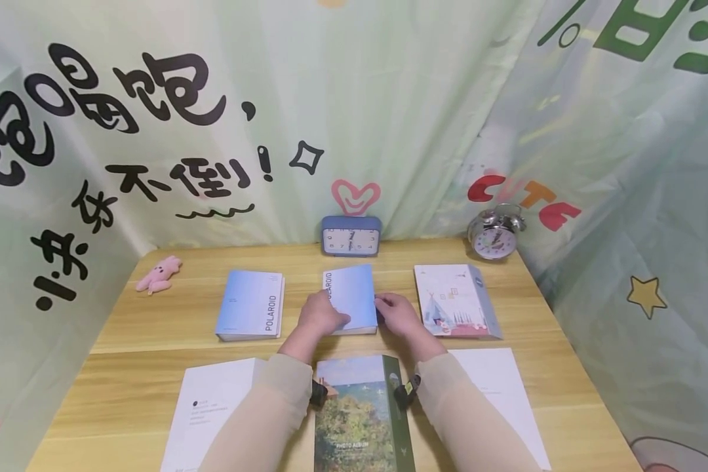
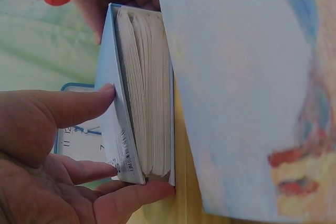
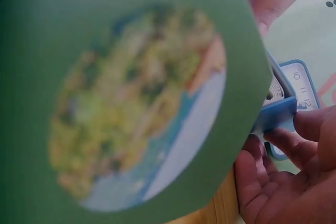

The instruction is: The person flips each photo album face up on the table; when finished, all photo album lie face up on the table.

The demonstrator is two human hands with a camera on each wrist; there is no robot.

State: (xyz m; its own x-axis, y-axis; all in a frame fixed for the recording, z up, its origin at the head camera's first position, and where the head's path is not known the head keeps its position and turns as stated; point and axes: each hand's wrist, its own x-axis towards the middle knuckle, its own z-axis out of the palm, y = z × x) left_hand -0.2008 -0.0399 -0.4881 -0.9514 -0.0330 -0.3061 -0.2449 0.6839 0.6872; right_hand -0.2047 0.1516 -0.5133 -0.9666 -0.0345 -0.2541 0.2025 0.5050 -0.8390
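Observation:
A blue photo album (image 1: 356,295) marked POLAROID lies at the middle of the wooden table, between both hands. My left hand (image 1: 320,316) holds its left side, thumb on the cover and fingers at the edge. The left wrist view shows the page block (image 2: 149,93) between slightly parted covers, with the left thumb (image 2: 84,106) on the front one. My right hand (image 1: 398,316) is at the opposite side. In the right wrist view, its thumb and forefinger pinch the blue spine (image 3: 278,113), which a green album partly hides.
Another POLAROID album (image 1: 249,305) lies left, an illustrated album (image 1: 454,301) right. Under the forearms are a painted PHOTO ALBUM (image 1: 356,419) and two white albums, left (image 1: 212,406) and right (image 1: 495,387). Behind stand a blue clock (image 1: 351,237), an alarm clock (image 1: 495,235) and a pink toy (image 1: 159,275).

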